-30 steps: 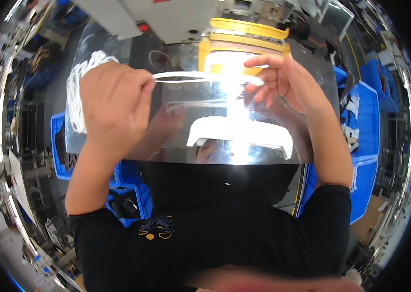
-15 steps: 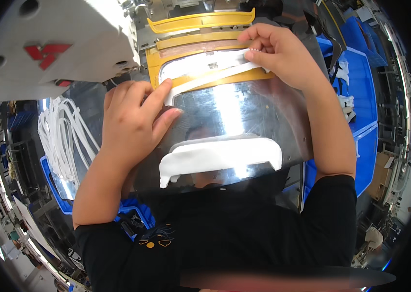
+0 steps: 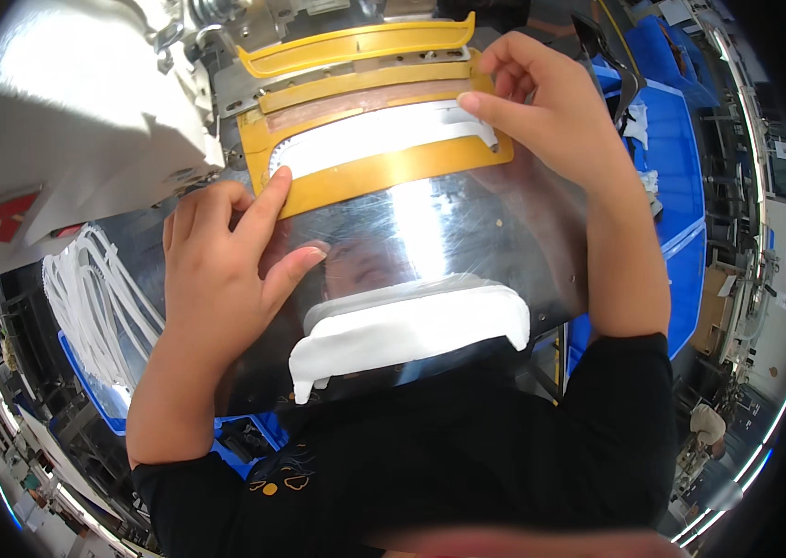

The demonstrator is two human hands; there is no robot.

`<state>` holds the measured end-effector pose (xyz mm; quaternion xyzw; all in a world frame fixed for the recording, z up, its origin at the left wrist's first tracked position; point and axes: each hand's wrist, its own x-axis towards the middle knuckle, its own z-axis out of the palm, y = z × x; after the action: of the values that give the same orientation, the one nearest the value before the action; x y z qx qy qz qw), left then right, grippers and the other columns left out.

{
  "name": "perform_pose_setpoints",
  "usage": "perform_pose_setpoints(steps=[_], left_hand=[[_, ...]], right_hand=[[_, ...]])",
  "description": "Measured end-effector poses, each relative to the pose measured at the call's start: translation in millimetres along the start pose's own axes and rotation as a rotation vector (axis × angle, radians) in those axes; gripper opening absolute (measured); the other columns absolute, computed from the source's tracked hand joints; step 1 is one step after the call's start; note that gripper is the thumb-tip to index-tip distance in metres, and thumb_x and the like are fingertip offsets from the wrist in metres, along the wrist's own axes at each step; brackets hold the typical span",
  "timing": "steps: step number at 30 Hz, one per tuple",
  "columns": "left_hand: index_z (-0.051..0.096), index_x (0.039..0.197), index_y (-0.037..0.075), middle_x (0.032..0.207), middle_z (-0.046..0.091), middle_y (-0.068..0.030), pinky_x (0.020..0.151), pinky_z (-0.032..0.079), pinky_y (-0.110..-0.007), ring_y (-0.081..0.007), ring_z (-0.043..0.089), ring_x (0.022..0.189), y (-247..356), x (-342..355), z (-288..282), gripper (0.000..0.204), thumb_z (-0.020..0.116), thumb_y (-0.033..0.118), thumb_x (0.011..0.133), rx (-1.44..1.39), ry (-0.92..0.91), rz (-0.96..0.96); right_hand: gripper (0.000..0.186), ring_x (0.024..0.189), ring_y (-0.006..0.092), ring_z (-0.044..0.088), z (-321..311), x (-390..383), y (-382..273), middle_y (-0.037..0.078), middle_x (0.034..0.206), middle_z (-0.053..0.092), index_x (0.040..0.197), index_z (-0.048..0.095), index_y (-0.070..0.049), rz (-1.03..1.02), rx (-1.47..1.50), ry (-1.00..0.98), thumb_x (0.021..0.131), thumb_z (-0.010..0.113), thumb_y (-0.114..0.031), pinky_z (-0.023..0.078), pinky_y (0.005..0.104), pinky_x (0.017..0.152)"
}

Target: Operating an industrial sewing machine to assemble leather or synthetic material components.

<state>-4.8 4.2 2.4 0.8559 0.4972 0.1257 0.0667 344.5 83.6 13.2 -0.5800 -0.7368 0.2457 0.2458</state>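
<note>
- The left hand [image 3: 223, 256] is at the left of the yellow frame [image 3: 383, 179], its thumb spread well away from the forefinger; the forefinger tip touches the left end of the white piece [image 3: 369, 138], and the hand has nothing in its grasp.
- The right hand [image 3: 549, 110] is at the frame's right end, half curled, with its thumb on the right end of the white piece and its other fingers bent beyond; whether it pinches anything I cannot tell.
- The white piece lies lengthwise inside the yellow frame, toward the far edge of the shiny metal bench [image 3: 495, 228].
- Beyond the frame, a yellow bar [image 3: 365, 46] with upturned ends runs across, roughly parallel to it.
- White shaped pieces [image 3: 411, 333] lie overlapping along the near edge of the bench, well apart from the frame.
- A looped bundle of white strips [image 3: 100, 302] lies by the left edge, below a pale machine housing [image 3: 67, 130].
- Blue bins [image 3: 688, 270] stand past the right edge of the bench.
</note>
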Motion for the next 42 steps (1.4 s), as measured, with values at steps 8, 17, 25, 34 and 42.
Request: perform_pose_setpoints(steps=[8,17,25,34,42], left_hand=[[0.076,0.141,0.012,0.110,0.057,-0.0093,0.098,0.047,-0.046,-0.0311,0.057,0.104,-4.2,0.5,3.4,0.062,0.085,0.044,0.089,0.037,0.041,0.004],[0.078,0.137,0.010,0.109,0.057,-0.0098,0.096,0.048,-0.046,-0.0311,0.057,0.103,-0.5,3.4,0.4,0.058,0.087,0.039,0.088,0.057,0.036,0.024],[0.080,0.135,0.012,0.108,0.058,-0.0091,0.098,0.047,-0.046,-0.0306,0.058,0.104,-3.4,0.9,-4.5,0.052,0.086,0.036,0.089,0.013,0.028,-0.011],[0.078,0.137,0.011,0.113,0.058,-0.0096,0.104,0.047,-0.045,-0.0317,0.057,0.111,-10.4,2.1,-5.6,0.050,0.084,0.032,0.092,-0.050,0.000,0.001],[0.078,0.136,0.012,0.113,0.057,-0.0100,0.105,0.046,-0.046,-0.0317,0.056,0.111,-10.6,1.4,-3.9,0.050,0.083,0.038,0.093,-0.060,0.013,0.001]], right_hand=[[0.055,0.075,0.0240,0.070,0.9,4.1,4.1,0.014,0.085,0.072,0.096,0.069,-0.004,0.150,-0.162,-0.083,0.079,0.096,-0.049,0.055,0.0356,0.069],[0.043,0.074,0.0159,0.062,-8.3,4.6,-2.2,0.007,0.082,0.064,0.098,0.063,-0.004,0.253,-0.174,-0.154,0.082,0.097,-0.025,0.053,0.0306,0.067],[0.030,0.096,0.0260,0.072,-17.6,1.3,-2.5,0.014,0.102,0.074,0.102,0.069,-0.004,0.103,-0.134,-0.229,0.087,0.089,-0.021,0.059,0.0395,0.085],[0.011,0.134,0.0373,0.062,18.0,-1.3,-22.4,0.008,0.132,0.077,0.101,0.071,-0.008,-0.718,-0.189,-0.216,0.092,0.075,-0.009,0.048,0.0490,0.117],[0.007,0.142,0.0384,0.059,20.0,-4.2,-29.7,0.007,0.126,0.080,0.098,0.074,-0.008,-0.661,-0.221,-0.319,0.092,0.075,-0.012,0.046,0.0504,0.117]])
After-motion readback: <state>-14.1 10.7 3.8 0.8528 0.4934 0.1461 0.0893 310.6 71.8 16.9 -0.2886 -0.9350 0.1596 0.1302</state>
